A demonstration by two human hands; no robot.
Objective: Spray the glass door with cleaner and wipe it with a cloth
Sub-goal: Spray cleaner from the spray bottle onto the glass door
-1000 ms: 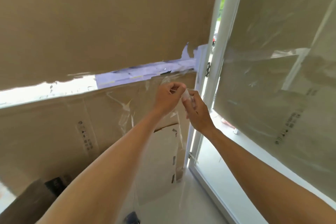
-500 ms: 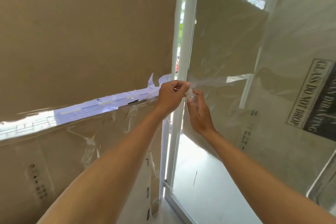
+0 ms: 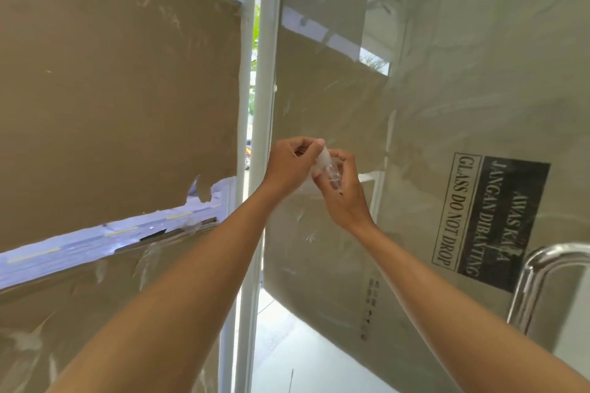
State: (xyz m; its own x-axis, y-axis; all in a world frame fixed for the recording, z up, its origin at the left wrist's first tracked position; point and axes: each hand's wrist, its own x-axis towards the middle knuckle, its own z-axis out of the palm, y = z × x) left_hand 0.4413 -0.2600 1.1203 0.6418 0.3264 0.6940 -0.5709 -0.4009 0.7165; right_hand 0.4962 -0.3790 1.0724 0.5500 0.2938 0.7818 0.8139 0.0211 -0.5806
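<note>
Hands meet just right of the white door frame [image 3: 265,73]: right hand [image 3: 343,198] curls round a small clear plastic spray bottle [image 3: 332,173], left hand [image 3: 289,166] pinches its frosted cap [image 3: 323,155]. Behind them the glossy glass door [image 3: 447,73] is backed with brown cardboard [image 3: 319,99]; its curved chrome handle [image 3: 536,271] is cut off at the right edge.

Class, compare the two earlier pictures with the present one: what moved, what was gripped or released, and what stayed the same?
The left hand and right hand carried the small clear bottle rightward, from before the cardboard-covered pane, past the white frame, to the glass door. Nothing was picked up or released. As before, the right hand holds the bottle's body and the left hand pinches its cap.
</note>
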